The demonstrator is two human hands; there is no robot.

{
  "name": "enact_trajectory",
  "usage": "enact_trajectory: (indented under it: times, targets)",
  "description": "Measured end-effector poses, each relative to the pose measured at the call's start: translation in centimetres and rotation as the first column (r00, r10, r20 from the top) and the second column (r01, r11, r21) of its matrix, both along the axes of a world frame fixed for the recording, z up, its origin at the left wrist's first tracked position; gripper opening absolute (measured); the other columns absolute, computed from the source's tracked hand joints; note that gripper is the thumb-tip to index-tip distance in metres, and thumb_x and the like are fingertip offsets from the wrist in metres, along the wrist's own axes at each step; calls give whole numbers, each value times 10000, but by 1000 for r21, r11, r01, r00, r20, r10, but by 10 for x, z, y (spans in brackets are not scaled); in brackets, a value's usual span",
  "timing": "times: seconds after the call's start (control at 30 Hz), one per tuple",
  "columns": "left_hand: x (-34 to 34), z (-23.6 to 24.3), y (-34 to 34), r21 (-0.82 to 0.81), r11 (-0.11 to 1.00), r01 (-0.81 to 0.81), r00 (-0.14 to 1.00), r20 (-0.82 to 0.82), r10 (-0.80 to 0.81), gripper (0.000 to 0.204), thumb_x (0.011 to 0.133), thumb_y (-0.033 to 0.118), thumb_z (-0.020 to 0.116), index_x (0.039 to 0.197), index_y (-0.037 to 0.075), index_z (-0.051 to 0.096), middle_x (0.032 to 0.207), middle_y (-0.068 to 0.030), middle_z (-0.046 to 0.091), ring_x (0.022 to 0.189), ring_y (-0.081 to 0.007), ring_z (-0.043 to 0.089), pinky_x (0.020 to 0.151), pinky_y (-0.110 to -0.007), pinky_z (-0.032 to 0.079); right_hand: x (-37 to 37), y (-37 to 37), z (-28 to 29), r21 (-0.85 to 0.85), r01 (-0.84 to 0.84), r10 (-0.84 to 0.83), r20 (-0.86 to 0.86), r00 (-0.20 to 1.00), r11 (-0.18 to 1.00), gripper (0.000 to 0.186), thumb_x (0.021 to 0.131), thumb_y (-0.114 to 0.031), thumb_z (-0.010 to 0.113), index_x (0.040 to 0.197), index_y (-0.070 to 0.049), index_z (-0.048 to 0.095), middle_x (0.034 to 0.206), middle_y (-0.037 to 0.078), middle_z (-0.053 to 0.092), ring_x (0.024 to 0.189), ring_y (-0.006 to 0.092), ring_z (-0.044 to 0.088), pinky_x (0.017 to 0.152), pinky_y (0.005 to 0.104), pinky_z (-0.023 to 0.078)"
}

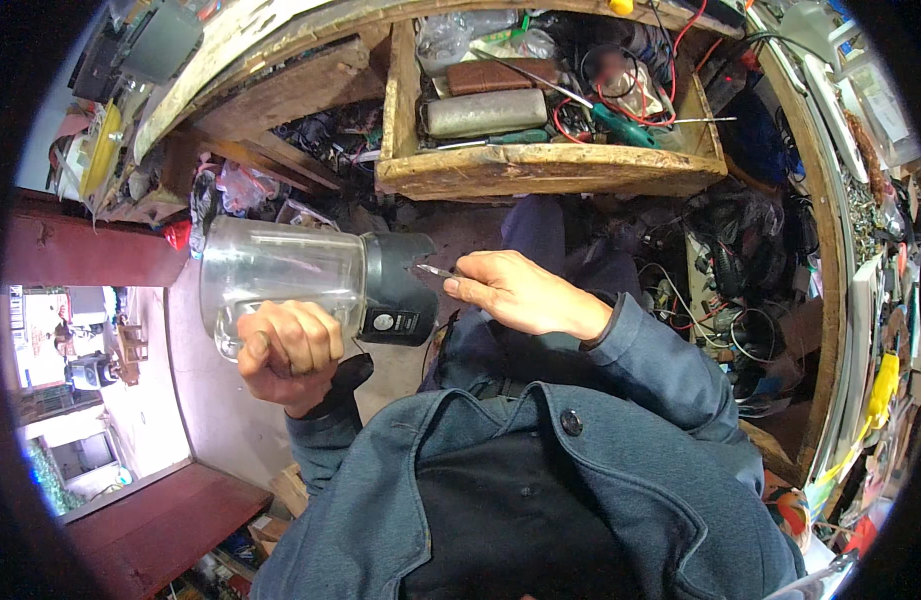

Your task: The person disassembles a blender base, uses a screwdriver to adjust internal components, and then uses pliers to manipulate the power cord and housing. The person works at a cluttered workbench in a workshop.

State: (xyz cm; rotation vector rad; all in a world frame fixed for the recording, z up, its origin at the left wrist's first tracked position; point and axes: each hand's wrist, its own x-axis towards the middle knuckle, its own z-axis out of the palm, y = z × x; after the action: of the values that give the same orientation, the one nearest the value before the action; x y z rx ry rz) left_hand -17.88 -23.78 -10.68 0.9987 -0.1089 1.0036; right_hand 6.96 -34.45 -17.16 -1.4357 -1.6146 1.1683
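Drawer front: strip of room between drawer (551,174) and right hand (526,292), trouser legs (526,240) in it
Jar near side: blocked, left hand (293,345) curled there against blender jar (281,262)
Base end: right hand plus thin tool (437,270) take up the approach to black base (401,285)
Jar left: passable over pale floor (231,415), dark red panel (101,248) bounds it
Drawer inside: crowded, grey case (488,113) and green-handled screwdriver (623,127) in the way
Drawer right: metal rod (709,120) pokes past side wall
Body side: jacket (361,500) closes it off
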Motion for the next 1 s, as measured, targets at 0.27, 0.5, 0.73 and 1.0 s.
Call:
enact_trajectory:
  times: [0.27,0.5,0.73,1.0]
  targets:
    - [4,5,-2,-3,999,42,999,23,-42,498,968,138,482,521,139,263,400,-17,345,294,-119,269,310,-306,265,0,2,2,-146,-14,-15,-195,981,989,448,1059,-380,545,992,45,670,825,211,651,749,304,629,720,440,496]
    - [9,6,-5,-19,995,97,995,41,-96,507,951,134,501,501,134,268,399,-31,359,291,-133,286,319,-315,276,-4,3,-7,-114,36,-65,-270,961,993,438,1057,-372,548,970,38,677,784,193,644,724,284,619,694,439,488]
    - [13,6,-16,29,994,109,992,-68,-107,496,930,124,526,498,127,282,404,-46,366,296,-153,302,329,-324,289,-8,-4,4,-192,108,-143,-176,974,975,454,1061,-374,548,933,41,682,762,228,649,719,348,647,685,465,500]
    - [22,5,-27,80,996,39,988,-155,-26,447,891,94,551,524,80,297,423,-65,383,321,-172,325,350,-337,315,-12,-3,17,26,94,-97,206,974,995,444,1052,-313,557,851,72,653,786,324,665,787,513,676,681,566,544]
